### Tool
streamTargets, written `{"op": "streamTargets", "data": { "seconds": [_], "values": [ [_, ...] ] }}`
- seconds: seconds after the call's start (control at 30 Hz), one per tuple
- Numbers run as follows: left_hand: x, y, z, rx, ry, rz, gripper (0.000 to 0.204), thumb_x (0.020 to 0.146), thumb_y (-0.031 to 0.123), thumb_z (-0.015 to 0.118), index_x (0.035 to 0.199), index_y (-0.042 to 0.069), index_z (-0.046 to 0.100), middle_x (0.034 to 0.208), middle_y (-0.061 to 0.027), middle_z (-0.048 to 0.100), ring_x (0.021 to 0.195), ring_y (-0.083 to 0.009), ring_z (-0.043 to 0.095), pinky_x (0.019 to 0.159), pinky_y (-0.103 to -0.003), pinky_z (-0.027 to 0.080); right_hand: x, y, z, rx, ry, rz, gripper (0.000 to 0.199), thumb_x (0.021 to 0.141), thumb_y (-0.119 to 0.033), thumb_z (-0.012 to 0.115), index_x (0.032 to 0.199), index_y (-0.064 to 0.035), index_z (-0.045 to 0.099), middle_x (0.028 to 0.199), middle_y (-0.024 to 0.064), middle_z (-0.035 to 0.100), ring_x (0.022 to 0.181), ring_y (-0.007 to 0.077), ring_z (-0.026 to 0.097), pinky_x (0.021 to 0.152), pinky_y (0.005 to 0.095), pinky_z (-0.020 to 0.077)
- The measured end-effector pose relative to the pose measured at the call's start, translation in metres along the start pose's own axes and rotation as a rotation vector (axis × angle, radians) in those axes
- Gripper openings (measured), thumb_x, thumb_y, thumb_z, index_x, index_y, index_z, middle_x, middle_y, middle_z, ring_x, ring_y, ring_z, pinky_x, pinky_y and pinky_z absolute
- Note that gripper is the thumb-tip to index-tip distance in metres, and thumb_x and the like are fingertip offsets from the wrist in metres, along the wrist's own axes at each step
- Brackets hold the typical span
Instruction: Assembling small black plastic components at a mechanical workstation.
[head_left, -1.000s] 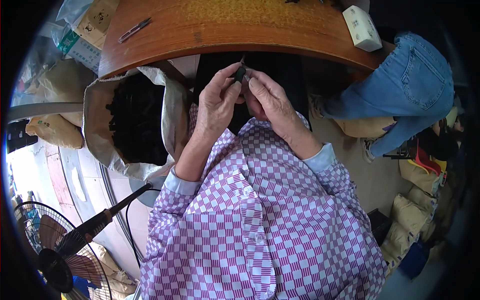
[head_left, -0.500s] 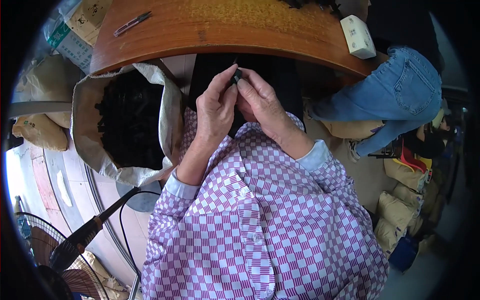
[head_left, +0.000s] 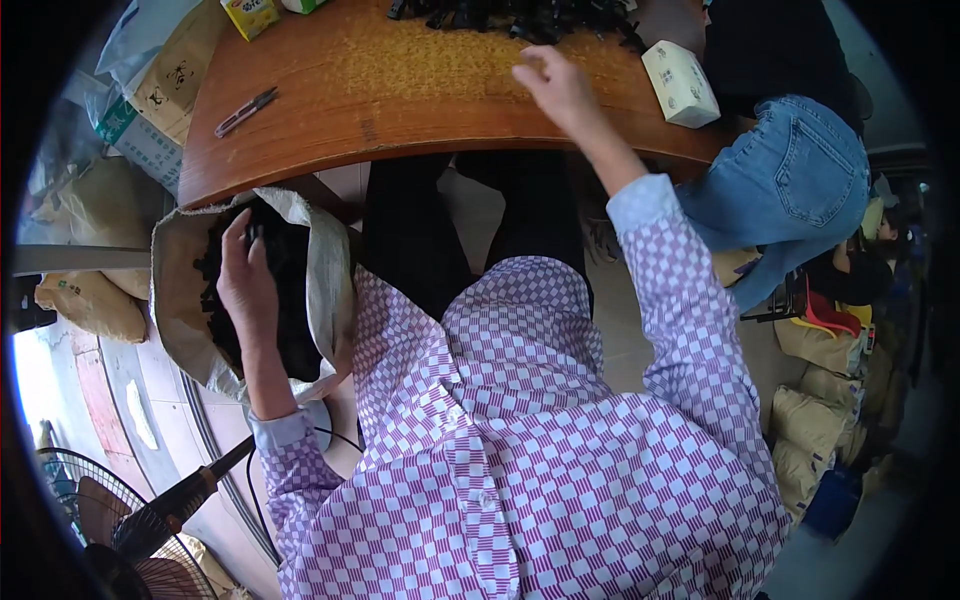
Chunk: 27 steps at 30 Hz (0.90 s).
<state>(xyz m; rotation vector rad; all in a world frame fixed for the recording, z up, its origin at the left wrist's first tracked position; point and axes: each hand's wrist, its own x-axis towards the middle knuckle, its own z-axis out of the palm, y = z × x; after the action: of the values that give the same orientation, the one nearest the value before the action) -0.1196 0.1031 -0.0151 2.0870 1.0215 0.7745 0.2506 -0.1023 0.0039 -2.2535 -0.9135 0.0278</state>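
My left hand (head_left: 248,295) is over the mouth of a white woven sack (head_left: 335,290), its index finger and thumb apart. Small black parts (head_left: 290,265) fill the sack's inside. A dark bit shows by the left fingertips, but against the black contents I cannot tell whether it touches them. Above the wooden table (head_left: 400,100), my right hand (head_left: 562,92) reaches forward with its fingers spread and nothing seen in them. Just beyond it, a heap of black parts (head_left: 490,15) lies along the table's far side.
A white tissue pack (head_left: 680,85) stands on the right of the table, thread snips (head_left: 246,112) on the left. A yellow box (head_left: 250,15) sits at the far left. Beside the table is a person in jeans (head_left: 790,185). A fan (head_left: 130,530) stands low left.
My hands were together in front of me around a small black part. They have parted: the left moved to the sack, the right forward over the table. More of the black heap shows.
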Motion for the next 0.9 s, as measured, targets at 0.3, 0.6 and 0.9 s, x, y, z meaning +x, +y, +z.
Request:
{"op": "streamTargets", "data": {
  "seconds": [0.3,0.6,0.9],
  "values": [
    [-0.004,0.023,0.009,0.184,0.065,0.21,0.038,0.084,0.004,0.06,0.121,0.006,0.054,0.122,-0.014,0.054,0.112,-0.0273,0.053,0.096,-0.036,0.042,0.052,0.027,0.005,-0.439,0.054,-0.024,0.031,0.087,-0.036,0.058,0.106,-0.0121,0.062,0.086,0.0088,0.068,0.081,0.0265,0.064,0.07,0.0371,0.0509],
    [0.015,0.101,0.073,-0.85,-0.477,-0.209,0.051,0.093,0.024,0.057,0.131,-0.004,0.04,0.114,-0.0174,0.058,0.094,-0.0195,0.063,0.073,-0.025,0.05,0.038,-0.004,0.009,0.865,-0.425,0.239,0.014,0.09,-0.019,0.061,0.096,-0.0061,0.058,0.056,-0.009,0.037,0.04,0.0009,0.027,0.038,0.0187,0.0216],
    [0.024,0.095,0.109,-1.314,-0.613,-0.449,0.053,0.093,0.024,0.057,0.133,-0.002,0.034,0.105,-0.0154,0.062,0.089,-0.0212,0.066,0.068,-0.024,0.053,0.047,-0.022,0.022,1.253,-0.564,0.369,0.012,0.094,-0.017,0.055,0.092,-0.0055,0.056,0.053,-0.0068,0.038,0.041,0.0025,0.031,0.04,0.0182,0.0243]
  ]
}}
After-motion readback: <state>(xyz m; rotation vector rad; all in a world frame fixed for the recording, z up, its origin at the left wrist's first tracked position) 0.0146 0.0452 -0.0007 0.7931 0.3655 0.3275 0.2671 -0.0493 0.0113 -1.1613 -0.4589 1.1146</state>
